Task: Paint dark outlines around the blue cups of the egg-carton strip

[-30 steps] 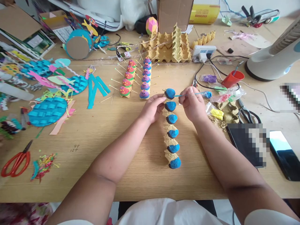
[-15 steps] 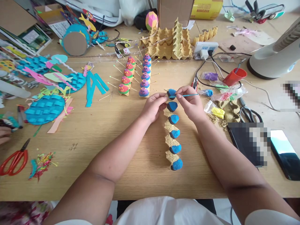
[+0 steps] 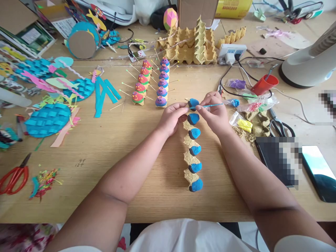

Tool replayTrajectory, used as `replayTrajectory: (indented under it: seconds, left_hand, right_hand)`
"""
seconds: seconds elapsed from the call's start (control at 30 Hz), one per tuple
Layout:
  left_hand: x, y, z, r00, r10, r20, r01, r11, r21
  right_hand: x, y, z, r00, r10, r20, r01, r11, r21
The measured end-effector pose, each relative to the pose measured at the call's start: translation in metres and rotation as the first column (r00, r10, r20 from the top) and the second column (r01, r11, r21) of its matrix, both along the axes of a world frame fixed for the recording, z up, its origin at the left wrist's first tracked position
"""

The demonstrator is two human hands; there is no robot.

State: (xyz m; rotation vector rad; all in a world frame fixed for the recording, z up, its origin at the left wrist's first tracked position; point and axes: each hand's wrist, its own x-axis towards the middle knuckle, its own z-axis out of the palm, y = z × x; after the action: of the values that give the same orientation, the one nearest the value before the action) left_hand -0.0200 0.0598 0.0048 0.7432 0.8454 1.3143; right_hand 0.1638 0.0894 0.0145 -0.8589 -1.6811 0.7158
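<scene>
A strip of egg carton with several blue and black clay-covered cups lies lengthwise in front of me. Its far end is pinched between the fingers of my left hand, just left of the top blue cup. My right hand grips a thin blue stick, whose left end meets the top blue cup. What my left fingertips cover on the strip is hidden.
Finished red-green and purple cup strips stand beyond my left hand. Orange scissors and paper scraps lie left; clay bags, a red cup and phone lie right.
The view has shifted slightly. My right hand has moved a little, with the stick still at the top cup. Another person's hand at the left edge has left the view.
</scene>
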Motion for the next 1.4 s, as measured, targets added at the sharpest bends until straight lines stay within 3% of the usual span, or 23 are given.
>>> replayTrajectory:
  seconds: [0.3,0.57,0.9,1.2,1.4]
  left_hand:
    - [0.0,-0.001,0.0031,1.0,0.015,-0.005,-0.015,0.999,-0.04]
    - [0.0002,-0.0011,-0.0017,0.997,0.027,-0.068,-0.029,0.999,-0.031]
    - [-0.0008,-0.0027,-0.0002,0.995,0.013,-0.096,-0.014,1.0,-0.009]
    - [-0.0012,-0.0017,-0.0051,0.987,0.008,-0.16,-0.008,1.0,0.0]
    - [-0.001,-0.0037,-0.0026,0.986,-0.008,-0.169,0.009,1.0,0.006]
  right_hand:
    - [0.0023,0.0008,0.0003,0.996,-0.068,0.058,0.067,0.998,0.022]
    - [0.0027,-0.0001,-0.0003,1.0,-0.014,0.021,0.014,1.0,-0.006]
    - [0.0008,0.0018,-0.0023,0.996,-0.072,0.048,0.07,0.997,0.04]
    - [-0.0003,0.0018,-0.0033,0.999,-0.023,-0.022,0.022,0.998,-0.065]
    - [-0.0024,0.0024,-0.004,0.997,-0.06,-0.048,0.055,0.993,-0.106]
